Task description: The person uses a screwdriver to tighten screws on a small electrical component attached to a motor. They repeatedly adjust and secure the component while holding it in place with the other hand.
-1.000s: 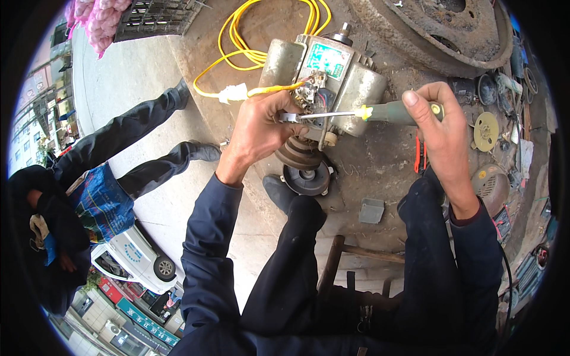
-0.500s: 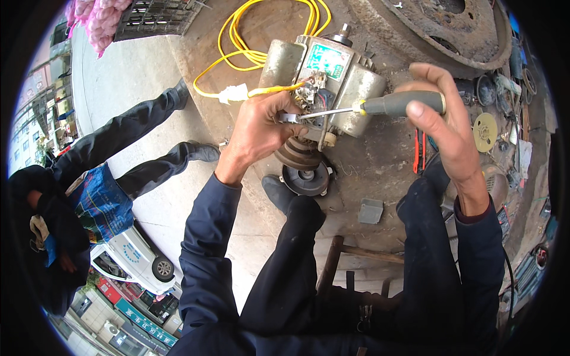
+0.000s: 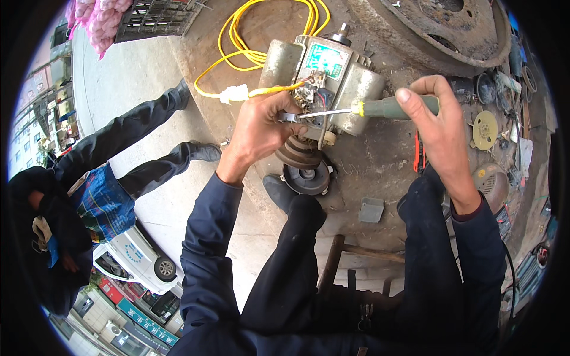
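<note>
My left hand [image 3: 255, 127] pinches a small silvery metal piece [image 3: 288, 117] at the near left side of an electric motor [image 3: 360, 98]. A screwdriver [image 3: 383, 108] lies level across the motor, its shaft tip touching or very close to that piece. Around the end of its dark green handle, the thumb and fingers of my right hand [image 3: 442, 130] are closed. Bare terminals and wires [image 3: 314, 89] show in the middle of the motor, beside a green label plate [image 3: 326, 61]. My left fingers partly hide the metal piece.
A yellow cable [image 3: 234, 44] coils behind the motor. A belt pulley [image 3: 298, 153] sits on its near side. Further right are a large rusty wheel rim [image 3: 380, 26], red-handled pliers [image 3: 417, 154] and a yellow disc [image 3: 485, 130]. A small grey box [image 3: 371, 210] lies nearer. Another person [image 3: 136, 133] stands left.
My right hand has turned and its fingers have closed in round the screwdriver handle, which was loosely cradled before. My left hand has stayed in place.
</note>
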`<state>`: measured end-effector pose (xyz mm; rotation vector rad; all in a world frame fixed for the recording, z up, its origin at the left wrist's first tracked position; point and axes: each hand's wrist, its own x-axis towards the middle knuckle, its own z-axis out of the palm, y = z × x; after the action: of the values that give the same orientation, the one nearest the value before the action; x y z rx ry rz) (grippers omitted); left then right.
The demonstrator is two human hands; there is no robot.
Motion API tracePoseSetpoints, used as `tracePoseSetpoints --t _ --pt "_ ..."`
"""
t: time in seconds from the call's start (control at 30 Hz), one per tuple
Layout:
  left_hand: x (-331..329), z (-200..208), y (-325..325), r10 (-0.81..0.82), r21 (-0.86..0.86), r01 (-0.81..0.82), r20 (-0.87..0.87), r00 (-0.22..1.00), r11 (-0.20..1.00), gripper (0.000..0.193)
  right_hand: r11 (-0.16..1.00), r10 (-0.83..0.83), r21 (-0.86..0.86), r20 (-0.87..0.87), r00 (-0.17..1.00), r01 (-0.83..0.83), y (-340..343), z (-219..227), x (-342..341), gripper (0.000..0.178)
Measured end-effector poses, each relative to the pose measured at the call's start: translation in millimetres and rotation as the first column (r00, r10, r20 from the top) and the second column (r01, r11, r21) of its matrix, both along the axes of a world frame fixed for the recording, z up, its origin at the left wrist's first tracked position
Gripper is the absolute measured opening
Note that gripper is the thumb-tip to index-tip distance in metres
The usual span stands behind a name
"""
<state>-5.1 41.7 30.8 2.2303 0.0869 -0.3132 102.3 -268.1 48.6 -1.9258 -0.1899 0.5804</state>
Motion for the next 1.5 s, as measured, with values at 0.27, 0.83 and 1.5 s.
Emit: tracePoseSetpoints --t 0.27,0.83,1.5 --pt "-1 -1 0 0.007 -0.007 -0.007 0.003 1.0 1.0 0.031 0.99 -0.048 0.132 0.001 0.999 0.048 1 5 -4 0.047" --pt "0 -2 1 -0.006 0.002 0.006 0.041 0.999 1.0 0.034 0.987 0.027 0.16 -0.236 0.971 0.011 -4 2 0 0.051" --pt "-1 1 -3 0.017 0.013 -0.017 0.016 1.0 1.0 0.031 0.997 0.029 0.069 -0.034 0.999 -0.027 0 -4 0 0.053"
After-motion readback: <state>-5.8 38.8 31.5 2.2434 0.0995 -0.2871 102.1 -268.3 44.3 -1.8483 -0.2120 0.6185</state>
